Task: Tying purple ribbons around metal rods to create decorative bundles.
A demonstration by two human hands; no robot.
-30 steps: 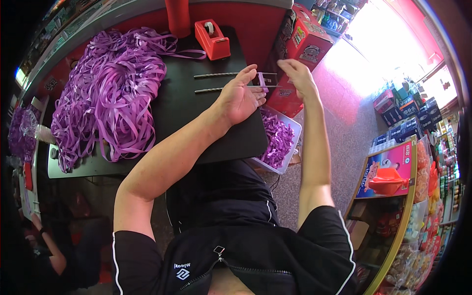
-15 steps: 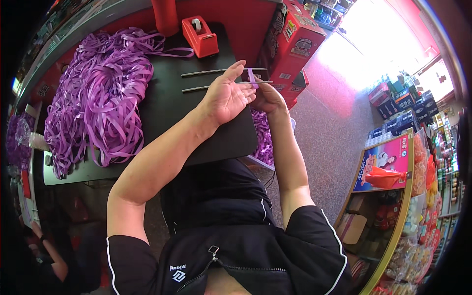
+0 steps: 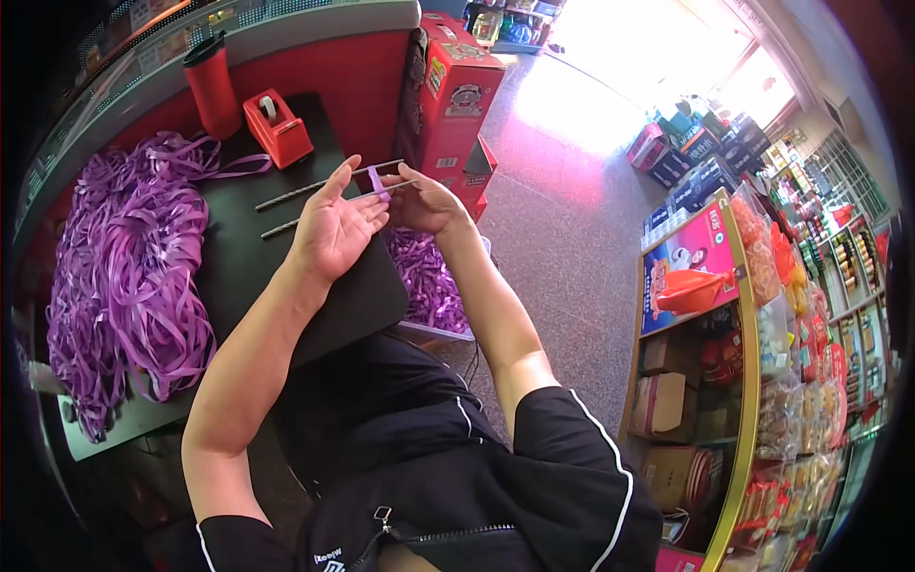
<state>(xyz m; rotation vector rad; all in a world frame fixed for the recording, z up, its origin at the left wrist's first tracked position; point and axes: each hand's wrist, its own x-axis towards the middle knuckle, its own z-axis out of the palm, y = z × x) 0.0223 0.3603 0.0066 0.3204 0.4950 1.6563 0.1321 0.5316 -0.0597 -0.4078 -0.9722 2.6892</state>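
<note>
Two thin twisted metal rods run side by side above the dark table, with a short purple ribbon band wrapped across both near their right ends. My left hand is palm up with its thumb raised and fingers stretched toward the band, fingertips touching it; the rods pass partly hidden by this hand. At the right ends of the rods, my right hand has thumb and fingers closed around them. Some of its fingers are hidden. A large tangled heap of purple ribbon lies on the table's left side.
Behind the rods stand a red tape dispenser and a red tumbler on the black table. Below its right edge sits a bin of cut purple ribbon. Red cartons rise beyond; a shelf unit stands right.
The whole view has swung, so table, rods and hands appear further left and lower. Both hands remain at the rods, and the purple band still spans them. My left fingers have shifted slightly.
</note>
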